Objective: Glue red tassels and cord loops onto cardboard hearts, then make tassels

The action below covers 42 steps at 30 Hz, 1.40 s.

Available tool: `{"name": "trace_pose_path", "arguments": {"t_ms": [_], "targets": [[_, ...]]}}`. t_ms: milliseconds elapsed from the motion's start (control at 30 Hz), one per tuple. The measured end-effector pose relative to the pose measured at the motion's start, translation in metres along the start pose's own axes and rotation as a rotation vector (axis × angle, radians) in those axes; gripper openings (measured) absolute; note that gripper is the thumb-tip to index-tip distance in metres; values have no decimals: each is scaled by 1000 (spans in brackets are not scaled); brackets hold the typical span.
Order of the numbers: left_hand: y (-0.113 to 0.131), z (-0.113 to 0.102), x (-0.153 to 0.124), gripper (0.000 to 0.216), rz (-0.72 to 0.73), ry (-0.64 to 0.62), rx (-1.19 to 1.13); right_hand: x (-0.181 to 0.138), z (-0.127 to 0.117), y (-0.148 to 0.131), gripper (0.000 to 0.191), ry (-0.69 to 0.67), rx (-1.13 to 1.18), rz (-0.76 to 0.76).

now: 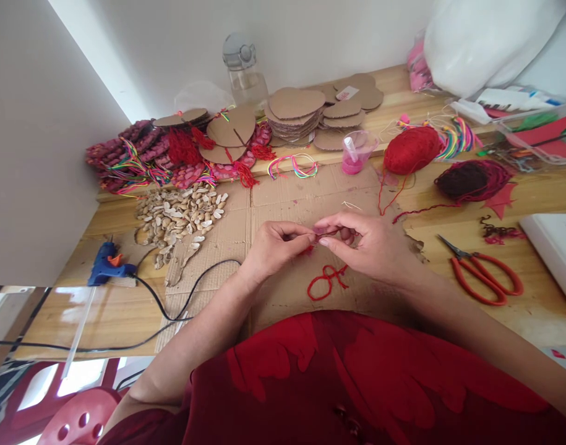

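My left hand (276, 247) and my right hand (366, 244) meet over the flat cardboard sheet (283, 198) at the table's middle. Both pinch a short bundle of red yarn (320, 232) between thumb and fingers. A loose loop of red yarn (326, 282) dangles from the hands down onto the cardboard. A strand runs from the red yarn ball (411, 149) toward my right hand.
Red scissors (482, 275) lie to the right. A blue glue gun (107, 264) with its black cord sits left. Shells (180, 216), cardboard hearts (296, 111), a dark yarn ball (468, 179), a pink cup (357, 151) and a bottle (243, 71) stand farther back.
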<state>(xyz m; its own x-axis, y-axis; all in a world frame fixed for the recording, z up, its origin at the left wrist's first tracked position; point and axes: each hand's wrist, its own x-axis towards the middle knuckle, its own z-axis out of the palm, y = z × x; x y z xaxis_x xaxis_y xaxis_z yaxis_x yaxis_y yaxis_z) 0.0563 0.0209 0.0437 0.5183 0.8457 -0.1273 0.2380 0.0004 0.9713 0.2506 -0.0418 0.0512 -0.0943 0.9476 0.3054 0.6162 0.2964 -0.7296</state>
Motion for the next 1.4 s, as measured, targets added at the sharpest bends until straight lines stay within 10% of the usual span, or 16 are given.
{"name": "trace_pose_path", "arguments": {"t_ms": [1400], "targets": [[12,12,-6,21,16,131,87,0,6,-1,9,120,-121,-55]]}}
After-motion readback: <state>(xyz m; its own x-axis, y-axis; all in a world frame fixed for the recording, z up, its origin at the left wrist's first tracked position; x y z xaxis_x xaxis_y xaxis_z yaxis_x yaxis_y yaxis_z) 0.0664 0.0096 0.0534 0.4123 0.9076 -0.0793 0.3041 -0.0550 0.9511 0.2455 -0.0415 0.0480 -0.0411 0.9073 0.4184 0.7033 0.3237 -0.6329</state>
